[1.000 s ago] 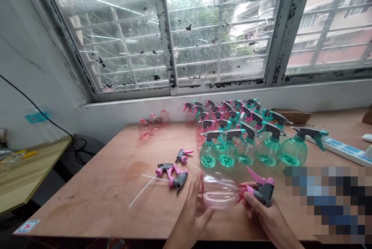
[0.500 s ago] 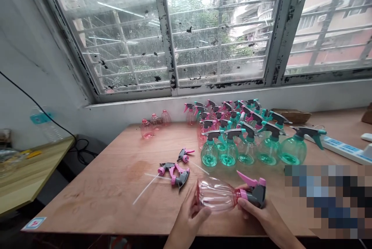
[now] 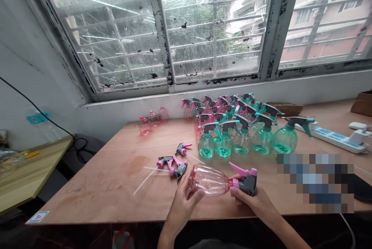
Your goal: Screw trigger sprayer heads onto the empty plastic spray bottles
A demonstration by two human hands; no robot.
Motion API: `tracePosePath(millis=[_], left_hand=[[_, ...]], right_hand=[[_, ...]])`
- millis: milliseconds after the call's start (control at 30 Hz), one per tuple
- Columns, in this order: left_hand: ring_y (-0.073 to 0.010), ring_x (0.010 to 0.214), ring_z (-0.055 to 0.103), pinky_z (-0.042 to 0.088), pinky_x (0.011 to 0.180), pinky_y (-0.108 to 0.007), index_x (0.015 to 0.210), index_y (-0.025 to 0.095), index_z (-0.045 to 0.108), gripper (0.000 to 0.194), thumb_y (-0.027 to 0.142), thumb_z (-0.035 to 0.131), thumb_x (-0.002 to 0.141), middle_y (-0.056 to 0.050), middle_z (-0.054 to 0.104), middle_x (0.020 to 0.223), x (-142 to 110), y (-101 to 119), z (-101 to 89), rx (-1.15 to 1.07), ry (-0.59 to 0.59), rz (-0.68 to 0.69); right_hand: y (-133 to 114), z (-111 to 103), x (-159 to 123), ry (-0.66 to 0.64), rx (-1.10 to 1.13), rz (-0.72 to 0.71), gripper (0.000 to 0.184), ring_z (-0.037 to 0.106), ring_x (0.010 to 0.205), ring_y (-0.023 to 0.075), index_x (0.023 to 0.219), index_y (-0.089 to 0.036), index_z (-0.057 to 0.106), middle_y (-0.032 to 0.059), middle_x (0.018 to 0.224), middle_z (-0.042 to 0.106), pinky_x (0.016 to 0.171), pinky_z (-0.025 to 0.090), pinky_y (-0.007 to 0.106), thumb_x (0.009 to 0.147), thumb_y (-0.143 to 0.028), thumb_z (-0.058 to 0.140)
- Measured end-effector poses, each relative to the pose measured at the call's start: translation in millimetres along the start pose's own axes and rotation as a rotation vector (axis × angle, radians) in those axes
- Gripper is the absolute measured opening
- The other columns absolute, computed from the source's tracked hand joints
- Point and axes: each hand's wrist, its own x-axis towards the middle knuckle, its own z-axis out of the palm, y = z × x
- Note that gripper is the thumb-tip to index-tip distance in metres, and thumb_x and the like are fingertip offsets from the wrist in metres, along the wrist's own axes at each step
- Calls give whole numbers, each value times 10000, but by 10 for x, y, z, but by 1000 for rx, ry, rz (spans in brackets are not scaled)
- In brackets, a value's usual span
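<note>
A clear pink spray bottle (image 3: 210, 181) lies sideways between my two hands above the table's front part. My left hand (image 3: 186, 198) is wrapped round its base. My right hand (image 3: 247, 198) grips the neck end, its thumb by the pink collar of the grey and pink spray head (image 3: 247, 181), which sits on the bottle. To the left lie three loose spray heads: one at the back (image 3: 183, 148), one on the left (image 3: 164, 161) and one in front (image 3: 179, 168), with thin clear tubes. Three pink bottles (image 3: 145, 126) without heads stand at the back left.
Several green spray bottles (image 3: 223, 146) stand in rows behind my hands, with pink ones behind them. A white power strip (image 3: 338, 138) lies on the right, near a blurred-out patch (image 3: 315, 181). The wooden table (image 3: 95, 187) ends just in front of me. Windows rise behind.
The view has shifted slightly, so everything appears a little higher and further left. Both hands keep their hold on the spray bottle, which stays sideways.
</note>
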Motion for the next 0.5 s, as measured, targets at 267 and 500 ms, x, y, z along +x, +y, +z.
tracePosePath(millis=[267, 500], left_hand=[[-318, 1441, 453, 419, 1170, -388, 1528, 303, 440, 673, 446, 688, 919, -73, 385, 1651, -103, -132, -23, 178, 0, 30], [-390, 1353, 511, 452, 1103, -442, 1567, 198, 367, 1003, 777, 610, 784, -192, 478, 1552, 32, -367, -72, -9, 88, 39]], right_hand=[[90, -22, 23, 47, 99, -13, 392, 566, 517, 157, 1029, -183, 648, -13, 648, 668, 534, 447, 297, 840, -502, 773], [97, 2, -7, 83, 119, 11, 466, 564, 504, 168, 1051, -194, 671, -33, 591, 648, 528, 419, 297, 757, -514, 838]])
